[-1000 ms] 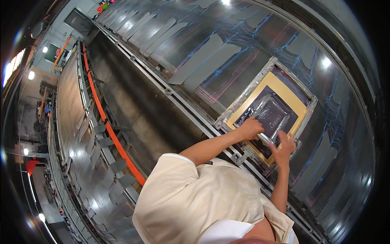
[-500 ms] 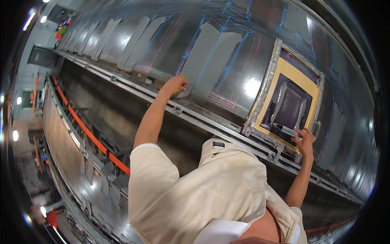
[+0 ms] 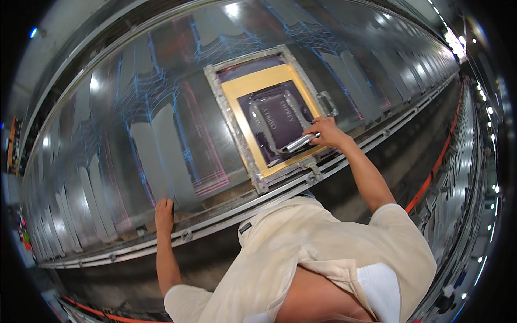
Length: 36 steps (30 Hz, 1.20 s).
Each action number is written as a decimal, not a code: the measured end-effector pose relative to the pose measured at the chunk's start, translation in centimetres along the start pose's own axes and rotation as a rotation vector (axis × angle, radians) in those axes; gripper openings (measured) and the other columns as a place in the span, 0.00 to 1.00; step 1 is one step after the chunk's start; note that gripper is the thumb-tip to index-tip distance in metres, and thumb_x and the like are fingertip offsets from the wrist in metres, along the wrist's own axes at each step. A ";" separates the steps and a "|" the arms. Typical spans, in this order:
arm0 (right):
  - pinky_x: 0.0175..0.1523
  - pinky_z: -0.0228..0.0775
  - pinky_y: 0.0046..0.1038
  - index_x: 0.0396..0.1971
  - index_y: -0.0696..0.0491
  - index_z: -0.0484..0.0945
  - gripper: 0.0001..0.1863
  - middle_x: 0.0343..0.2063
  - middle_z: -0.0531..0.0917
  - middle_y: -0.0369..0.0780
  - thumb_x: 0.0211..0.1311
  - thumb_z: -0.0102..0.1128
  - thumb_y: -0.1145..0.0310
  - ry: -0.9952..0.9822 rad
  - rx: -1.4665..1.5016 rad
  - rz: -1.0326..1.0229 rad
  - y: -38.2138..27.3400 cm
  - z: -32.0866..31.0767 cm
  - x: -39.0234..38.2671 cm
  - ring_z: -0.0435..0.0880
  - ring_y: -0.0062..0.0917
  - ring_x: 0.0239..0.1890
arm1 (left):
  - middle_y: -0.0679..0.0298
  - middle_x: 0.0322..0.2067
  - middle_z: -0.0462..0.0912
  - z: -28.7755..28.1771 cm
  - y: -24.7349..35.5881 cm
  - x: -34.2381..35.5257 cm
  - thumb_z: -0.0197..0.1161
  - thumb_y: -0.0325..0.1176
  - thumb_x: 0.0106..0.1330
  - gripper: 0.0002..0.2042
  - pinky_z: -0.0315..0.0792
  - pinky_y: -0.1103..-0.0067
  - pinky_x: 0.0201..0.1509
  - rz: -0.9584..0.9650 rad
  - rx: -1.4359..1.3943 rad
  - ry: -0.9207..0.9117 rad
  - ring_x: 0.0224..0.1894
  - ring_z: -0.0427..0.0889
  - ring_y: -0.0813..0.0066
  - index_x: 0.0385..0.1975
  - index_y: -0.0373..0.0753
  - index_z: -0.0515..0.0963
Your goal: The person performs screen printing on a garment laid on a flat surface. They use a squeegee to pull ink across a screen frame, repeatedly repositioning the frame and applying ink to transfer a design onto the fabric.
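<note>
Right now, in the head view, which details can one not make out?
Head view: the right end of the silver metal bar, covered by the right grip.
Head view: whether the left grip pinches the long grey panel; too small.
Head view: the dark shiny tabletop beneath the rectangular yellow-bordered frame, which hides it.

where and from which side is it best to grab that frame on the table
Probably by the loop handle on the right side of the frame, coming from the right: it juts outward past the edge as an open loop.
</note>
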State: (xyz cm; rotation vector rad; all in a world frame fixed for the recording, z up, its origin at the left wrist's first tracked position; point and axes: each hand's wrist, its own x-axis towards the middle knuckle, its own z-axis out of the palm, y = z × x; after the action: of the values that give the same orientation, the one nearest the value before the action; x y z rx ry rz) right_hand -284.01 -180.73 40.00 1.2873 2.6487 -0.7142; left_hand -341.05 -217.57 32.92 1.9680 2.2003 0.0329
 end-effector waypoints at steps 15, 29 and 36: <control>0.62 0.66 0.40 0.52 0.46 0.85 0.25 0.41 0.89 0.40 0.52 0.76 0.57 0.328 0.322 -0.367 7.0 -1.7 3.7 0.81 0.39 0.54 | 0.60 0.42 0.83 -4.4 42.7 21.8 0.75 0.35 0.50 0.25 0.72 0.64 0.52 0.236 -0.231 -0.030 0.47 0.82 0.59 0.50 0.41 0.79; 0.46 0.73 0.40 0.41 0.54 0.83 0.18 0.35 0.86 0.48 0.67 0.63 0.52 0.690 0.558 0.385 13.9 -0.7 8.7 0.85 0.42 0.39 | 0.61 0.35 0.79 -0.1 44.2 21.2 0.70 0.25 0.42 0.18 0.73 0.64 0.43 0.143 -0.308 0.245 0.41 0.79 0.58 0.37 0.40 0.81; 0.38 0.70 0.31 0.40 0.55 0.82 0.16 0.27 0.82 0.38 0.68 0.64 0.55 0.708 0.721 0.302 7.6 -0.1 10.0 0.75 0.22 0.30 | 0.59 0.36 0.80 -1.4 38.1 17.8 0.69 0.23 0.43 0.19 0.75 0.63 0.48 0.073 -0.370 0.255 0.42 0.80 0.56 0.39 0.39 0.82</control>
State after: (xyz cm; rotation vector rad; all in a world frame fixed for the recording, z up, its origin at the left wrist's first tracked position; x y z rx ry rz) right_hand -284.52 -169.45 34.37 2.4533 2.6200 -1.4623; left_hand -305.64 -195.28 37.46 1.9136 2.0716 0.6840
